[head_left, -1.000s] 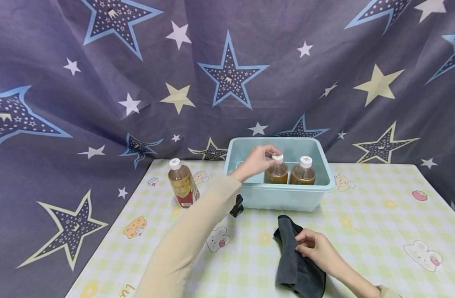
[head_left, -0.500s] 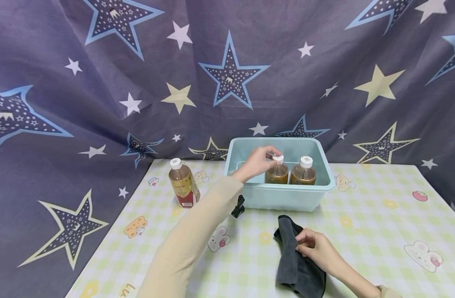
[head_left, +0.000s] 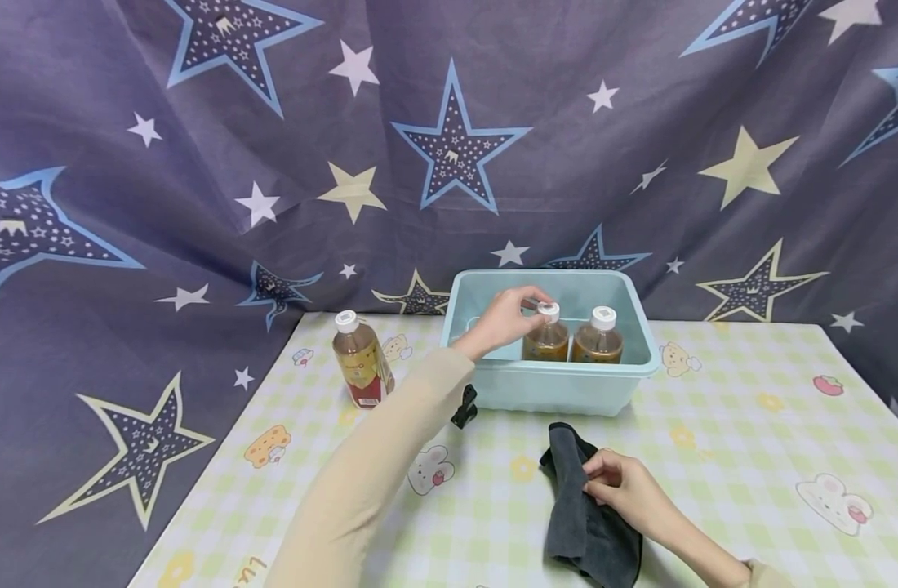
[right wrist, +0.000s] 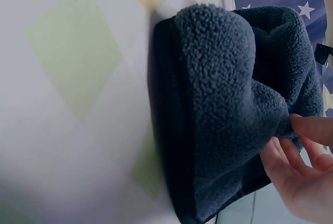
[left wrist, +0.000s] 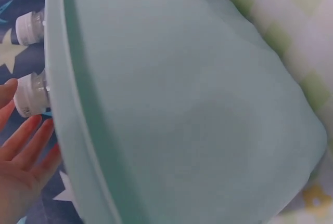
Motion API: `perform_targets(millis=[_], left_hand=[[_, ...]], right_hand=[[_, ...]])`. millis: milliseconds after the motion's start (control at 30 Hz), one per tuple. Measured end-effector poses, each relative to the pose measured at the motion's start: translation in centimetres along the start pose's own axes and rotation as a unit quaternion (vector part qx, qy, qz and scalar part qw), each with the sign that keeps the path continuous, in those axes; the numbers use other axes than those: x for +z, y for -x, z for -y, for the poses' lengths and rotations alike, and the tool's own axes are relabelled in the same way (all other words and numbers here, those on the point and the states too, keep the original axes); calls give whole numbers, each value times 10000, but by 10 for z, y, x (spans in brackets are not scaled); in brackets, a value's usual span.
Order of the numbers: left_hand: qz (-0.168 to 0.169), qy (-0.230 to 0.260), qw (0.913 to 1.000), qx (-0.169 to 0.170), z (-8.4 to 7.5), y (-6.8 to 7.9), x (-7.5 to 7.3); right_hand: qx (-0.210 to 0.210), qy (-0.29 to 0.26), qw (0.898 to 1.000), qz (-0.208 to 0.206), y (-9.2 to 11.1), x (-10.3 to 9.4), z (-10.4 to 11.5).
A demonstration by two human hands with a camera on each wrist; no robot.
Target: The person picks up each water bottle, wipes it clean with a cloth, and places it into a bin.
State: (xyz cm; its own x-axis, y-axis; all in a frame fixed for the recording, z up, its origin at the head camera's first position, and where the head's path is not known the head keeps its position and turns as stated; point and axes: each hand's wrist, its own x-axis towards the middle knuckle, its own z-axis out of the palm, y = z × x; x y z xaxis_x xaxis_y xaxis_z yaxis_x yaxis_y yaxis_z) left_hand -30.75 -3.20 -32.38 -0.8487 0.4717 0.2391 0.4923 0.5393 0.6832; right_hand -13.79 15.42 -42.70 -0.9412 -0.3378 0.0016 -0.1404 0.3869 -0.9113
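Note:
My left hand [head_left: 504,321] reaches over the near rim of a light blue plastic bin [head_left: 552,390] and pinches the white cap of a drink bottle [head_left: 546,341] inside it. In the left wrist view, thumb and fingertips are at that bottle cap [left wrist: 31,96], with the other fingers spread below. A second bottle [head_left: 598,343] stands upright just to its right; the bin's wall hides the lower parts of both. On the table in front, my right hand [head_left: 633,492] pinches a folded dark grey towel [head_left: 584,514], whose fluffy pile [right wrist: 218,83] shows in the right wrist view.
A third bottle [head_left: 362,367], with a yellow and red label, stands on the table left of the bin. A checked cloth with cartoon prints covers the table [head_left: 743,457]. Behind hangs a dark curtain [head_left: 581,196] with stars.

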Motion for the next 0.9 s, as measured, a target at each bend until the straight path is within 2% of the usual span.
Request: perform_targets(millis=[267, 467, 633, 900], left_hand=[[28, -198, 9995, 246, -2, 12, -18], [-119, -470, 9982, 357, -2, 25, -34], [-281, -766, 9956, 470, 0, 41, -48], [-513, -834, 9921, 786, 5, 66, -70]], right_hand=[[-84, 6, 10000, 31, -1, -1, 0], [-71, -2, 10000, 59, -1, -3, 1], [-54, -4, 10000, 43, -1, -4, 2], [-110, -12, 9999, 56, 1, -5, 3]])
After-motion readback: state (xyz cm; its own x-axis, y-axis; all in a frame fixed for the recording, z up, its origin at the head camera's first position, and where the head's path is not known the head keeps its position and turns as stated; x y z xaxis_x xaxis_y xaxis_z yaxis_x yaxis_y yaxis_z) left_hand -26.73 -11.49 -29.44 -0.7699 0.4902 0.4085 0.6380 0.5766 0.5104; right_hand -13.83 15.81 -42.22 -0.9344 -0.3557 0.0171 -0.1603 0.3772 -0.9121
